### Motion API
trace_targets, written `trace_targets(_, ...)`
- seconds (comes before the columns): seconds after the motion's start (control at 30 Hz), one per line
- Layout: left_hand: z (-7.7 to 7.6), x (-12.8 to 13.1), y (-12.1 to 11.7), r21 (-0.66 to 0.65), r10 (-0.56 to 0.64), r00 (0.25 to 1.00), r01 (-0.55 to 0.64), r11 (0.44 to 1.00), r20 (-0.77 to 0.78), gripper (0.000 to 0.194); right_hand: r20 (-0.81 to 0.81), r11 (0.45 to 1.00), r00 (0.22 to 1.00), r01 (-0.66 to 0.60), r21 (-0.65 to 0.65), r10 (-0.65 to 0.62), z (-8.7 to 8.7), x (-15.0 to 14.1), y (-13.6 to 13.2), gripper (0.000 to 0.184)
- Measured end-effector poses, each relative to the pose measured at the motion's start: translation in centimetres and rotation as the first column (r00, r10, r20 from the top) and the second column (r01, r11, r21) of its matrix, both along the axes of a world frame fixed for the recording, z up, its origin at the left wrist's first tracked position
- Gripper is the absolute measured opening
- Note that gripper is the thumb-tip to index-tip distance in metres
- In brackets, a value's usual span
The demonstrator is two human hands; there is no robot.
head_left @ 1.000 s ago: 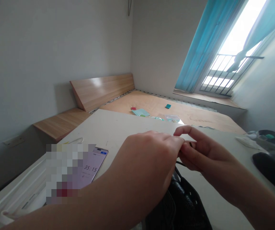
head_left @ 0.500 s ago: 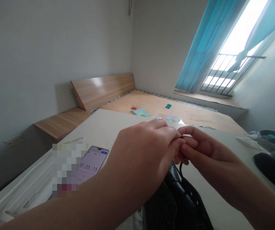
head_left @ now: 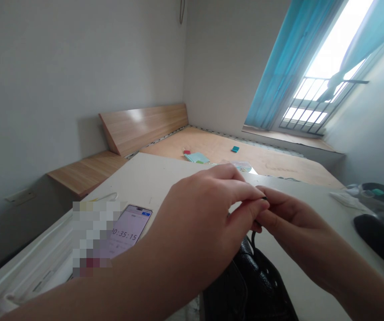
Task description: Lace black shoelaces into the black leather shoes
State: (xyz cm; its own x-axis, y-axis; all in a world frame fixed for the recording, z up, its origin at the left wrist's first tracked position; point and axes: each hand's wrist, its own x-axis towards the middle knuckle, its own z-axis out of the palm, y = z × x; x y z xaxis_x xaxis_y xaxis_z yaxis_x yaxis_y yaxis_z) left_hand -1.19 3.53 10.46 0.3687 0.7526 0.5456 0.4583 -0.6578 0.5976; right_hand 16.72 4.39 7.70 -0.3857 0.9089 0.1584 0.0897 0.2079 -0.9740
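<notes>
A black leather shoe point(head_left: 262, 285) with a row of eyelets along its right flap stands at the bottom middle, partly covered by my left forearm. A thin black shoelace point(head_left: 252, 240) rises from it to my fingers. My left hand point(head_left: 212, 200) is closed, thumb and forefinger pinching the dark end of the lace just above the shoe. Meeting it from the right, my right hand point(head_left: 285, 209) is closed at the same spot, its fingertips pressed together on the lace and partly hidden behind the left fingers.
A phone point(head_left: 133, 227) showing a timer lies on the white table point(head_left: 165, 174) to the left, near a white strap point(head_left: 45, 240). Rightward are a black object point(head_left: 377, 238) and a bag with clear plastic point(head_left: 379, 196). Beyond lies a bed board point(head_left: 212, 140) with small packets.
My left thumb and forefinger have straightened and moved slightly right, with a gap now showing between them. My right hand has shifted slightly right and down, and its fingers are drawn closer together.
</notes>
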Motion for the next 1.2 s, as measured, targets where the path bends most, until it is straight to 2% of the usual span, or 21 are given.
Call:
trace_targets(0.2,-0.1,0.1,0.2,-0.011,-0.016,1.0,0.016,1.0,0.008,0.017,0.022,1.0,1.0,0.013,0.026,-0.014,0.0,0.1,-0.1,0.025)
trace_targets(0.33,0.0,0.2,0.0,-0.011,-0.003,1.0,0.003,1.0,0.018,0.014,0.032,0.999,0.999,-0.031,0.036,0.03,0.0,0.0,-0.6,0.02)
trace_targets(0.43,0.1,0.3,-0.2,0.017,-0.005,1.0,0.005,1.0,0.028,0.013,0.061,0.999,0.998,-0.019,0.044,0.017,0.0,0.0,-1.2,0.028)
trace_targets(0.5,0.2,0.4,-0.4,0.025,-0.004,0.999,0.003,1.0,0.047,0.013,0.092,1.0,0.996,-0.013,0.023,0.011,-0.1,0.1,-1.5,0.029)
trace_targets(0.57,0.4,0.4,-0.5,0.016,0.002,0.998,-0.003,1.0,0.064,0.013,0.067,0.996,0.994,-0.081,-0.039,0.083,0.0,0.2,-1.7,0.032)
trace_targets(0.67,0.5,0.4,-0.7,0.013,-0.007,0.995,0.006,1.0,0.096,0.013,-0.019,0.959,0.973,-0.231,-0.162,0.231,0.3,0.3,-1.7,0.036)
trace_targets(0.77,0.3,0.5,-0.9,0.011,-0.053,0.99,0.052,0.999,0.128,0.012,-0.068,0.935,0.966,-0.26,-0.241,0.251,0.8,0.4,-1.8,0.034)
trace_targets(0.9,0.2,0.5,-0.9,-0.024,-0.092,0.981,0.098,0.995,0.169,0.012,-0.171,0.898,0.939,-0.338,-0.282,0.3,0.5,0.6,-1.7,0.028)
trace_targets(1.07,0.4,0.5,-1.0,-0.014,-0.083,0.977,0.087,0.996,0.196,0.012,-0.442,0.758,0.799,-0.567,-0.324,0.408,-0.6,0.9,-1.5,0.03)
trace_targets(1.13,0.4,0.5,-1.0,-0.023,-0.094,0.977,0.1,0.995,0.189,0.012,-0.448,0.723,0.785,-0.595,-0.351,0.429,-0.5,0.9,-1.6,0.03)
trace_targets(1.2,0.4,0.5,-1.0,-0.042,-0.105,0.979,0.114,0.993,0.176,0.013,-0.341,0.747,0.834,-0.545,-0.382,0.435,-0.2,0.9,-1.7,0.034)
